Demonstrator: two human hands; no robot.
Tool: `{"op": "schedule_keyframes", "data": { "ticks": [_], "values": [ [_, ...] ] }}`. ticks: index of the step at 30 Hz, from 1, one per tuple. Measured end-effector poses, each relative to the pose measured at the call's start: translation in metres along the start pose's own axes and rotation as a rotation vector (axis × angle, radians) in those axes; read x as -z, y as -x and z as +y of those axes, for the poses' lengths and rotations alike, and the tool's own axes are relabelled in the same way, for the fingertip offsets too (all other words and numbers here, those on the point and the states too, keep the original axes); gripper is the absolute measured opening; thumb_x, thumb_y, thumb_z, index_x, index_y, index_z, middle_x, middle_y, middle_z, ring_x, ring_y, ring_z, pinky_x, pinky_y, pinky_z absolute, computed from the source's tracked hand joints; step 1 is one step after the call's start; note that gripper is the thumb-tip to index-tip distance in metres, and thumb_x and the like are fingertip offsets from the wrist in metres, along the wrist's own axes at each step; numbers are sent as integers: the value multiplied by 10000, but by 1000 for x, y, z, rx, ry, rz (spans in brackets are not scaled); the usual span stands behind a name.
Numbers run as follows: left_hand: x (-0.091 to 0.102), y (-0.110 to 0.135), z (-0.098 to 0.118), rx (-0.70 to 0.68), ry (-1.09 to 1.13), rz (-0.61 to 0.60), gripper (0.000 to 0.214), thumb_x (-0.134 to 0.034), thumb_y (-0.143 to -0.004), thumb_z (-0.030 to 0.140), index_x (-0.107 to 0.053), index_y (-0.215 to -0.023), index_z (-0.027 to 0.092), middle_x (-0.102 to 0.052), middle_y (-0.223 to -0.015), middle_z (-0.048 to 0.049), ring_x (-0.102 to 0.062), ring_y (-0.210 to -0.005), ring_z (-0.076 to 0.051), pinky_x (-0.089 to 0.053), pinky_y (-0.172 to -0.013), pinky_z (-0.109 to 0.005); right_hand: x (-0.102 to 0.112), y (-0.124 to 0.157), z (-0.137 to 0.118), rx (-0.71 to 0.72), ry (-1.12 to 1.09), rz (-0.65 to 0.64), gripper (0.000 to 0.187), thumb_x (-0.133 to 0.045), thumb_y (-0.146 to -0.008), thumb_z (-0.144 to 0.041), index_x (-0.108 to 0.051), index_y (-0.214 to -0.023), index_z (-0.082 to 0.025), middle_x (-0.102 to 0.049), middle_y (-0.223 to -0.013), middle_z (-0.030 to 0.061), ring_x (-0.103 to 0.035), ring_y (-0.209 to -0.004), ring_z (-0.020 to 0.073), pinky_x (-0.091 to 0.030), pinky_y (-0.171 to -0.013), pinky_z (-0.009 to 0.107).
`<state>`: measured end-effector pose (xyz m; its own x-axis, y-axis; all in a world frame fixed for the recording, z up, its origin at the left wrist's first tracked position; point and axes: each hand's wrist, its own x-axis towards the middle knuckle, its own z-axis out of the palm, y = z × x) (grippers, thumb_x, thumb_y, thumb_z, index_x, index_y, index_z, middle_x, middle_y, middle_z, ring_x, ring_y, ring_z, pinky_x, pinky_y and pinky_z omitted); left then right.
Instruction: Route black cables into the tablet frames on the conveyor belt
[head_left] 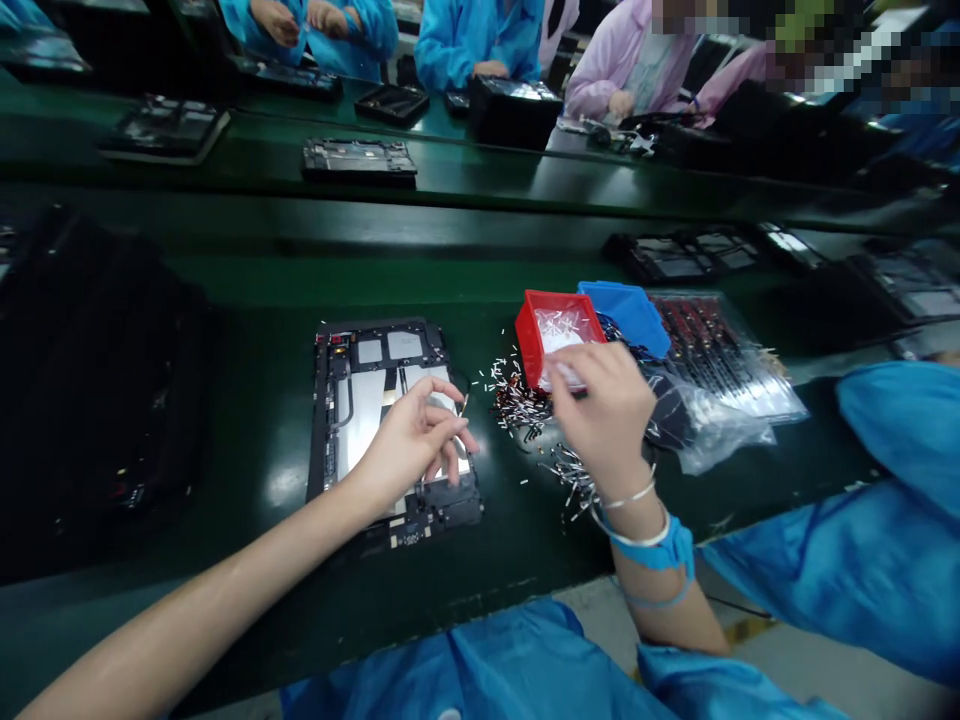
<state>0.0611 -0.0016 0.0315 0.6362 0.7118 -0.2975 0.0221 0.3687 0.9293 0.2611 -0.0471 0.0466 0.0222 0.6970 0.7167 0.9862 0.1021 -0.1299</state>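
My left hand is over an opened tablet-like device with a black frame, silver panels and a circuit board along its near edge. Its thumb and index finger curl together around what looks like a thin wire end; the other fingers are loosely bent. My right hand, blurred and with a blue band at the wrist, is at the near side of a red bin. Small white tube-like pieces lie in the bin in a clear bag. The right fingers are drawn together, and what they hold is too small to make out.
Short wires and white bits are scattered beside the device. A blue bin, clear plastic bags and bundled strips lie to the right. Black stacks stand left. Across the raised shelf, co-workers' hands are busy.
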Motion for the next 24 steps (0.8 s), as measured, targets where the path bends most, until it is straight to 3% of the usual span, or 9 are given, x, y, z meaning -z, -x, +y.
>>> {"op": "schedule_keyframes", "data": {
  "ticks": [2, 5, 9, 16, 19, 21, 23, 24],
  "values": [
    [-1, 0, -1, -6, 8, 2, 221, -544, -811, 167, -376, -949, 207, -651, -635, 19, -614, -416, -140, -357, -293, -145, -1, 9, -26, 128, -239, -55, 122, -578, -852, -109, -676, -826, -176, -712, -805, 53, -608, -780, 174, -497, -687, 307],
    [-3, 2, -1, -23, -9, -9, 221, -527, -813, 154, -384, -974, 207, -610, -640, 36, -667, -534, -166, -435, -335, -168, -4, 19, -50, 214, -337, -130, 110, -591, -843, -85, -682, -859, -145, -720, -834, 69, -589, -774, 171, -506, -653, 293],
    [-3, 5, -2, -67, -99, -15, 248, -485, -850, 166, -401, -1079, 207, -587, -656, 33, -662, -586, -162, -450, -374, -174, -10, 24, -52, 199, -320, -138, 104, -586, -846, -88, -684, -848, -122, -720, -829, 89, -582, -779, 181, -508, -639, 302],
    [-2, 9, -3, -208, -366, -81, 463, -384, -890, 111, -410, -1346, 191, -583, -654, 28, -552, -536, -84, -425, -503, -184, -7, 20, -45, 208, -353, -151, 119, -584, -824, -79, -645, -763, -162, -713, -760, 45, -594, -714, 149, -499, -632, 278],
    [-2, 10, -1, -202, -286, -99, 487, -385, -904, 143, -382, -1388, 194, -585, -704, 18, -516, -508, -72, -410, -497, -195, -2, 13, -20, 107, -208, 31, 126, -582, -822, -86, -642, -787, -190, -702, -722, 17, -596, -681, 147, -485, -654, 289],
    [-1, 11, 1, -186, -202, -94, 504, -409, -906, 173, -352, -1407, 183, -583, -694, 15, -488, -486, -68, -361, -448, -185, 0, 10, -1, -87, -26, 139, 145, -549, -843, -114, -662, -834, -204, -696, -738, 31, -591, -690, 174, -468, -666, 329],
    [0, 10, 2, -173, -120, -91, 529, -443, -902, 199, -321, -1415, 165, -572, -658, 20, -461, -459, -62, -322, -417, -176, 0, 9, 9, -204, 53, 121, 204, -528, -848, -130, -678, -964, -204, -712, -890, 77, -614, -823, 222, -475, -740, 391],
    [0, 10, 2, -166, -85, -91, 539, -457, -900, 213, -309, -1415, 160, -570, -646, 23, -450, -445, -58, -311, -407, -173, -1, 11, 9, -198, 21, 75, 241, -531, -849, -138, -673, -1029, -211, -710, -967, 87, -618, -894, 237, -479, -784, 417]
  ]
}}
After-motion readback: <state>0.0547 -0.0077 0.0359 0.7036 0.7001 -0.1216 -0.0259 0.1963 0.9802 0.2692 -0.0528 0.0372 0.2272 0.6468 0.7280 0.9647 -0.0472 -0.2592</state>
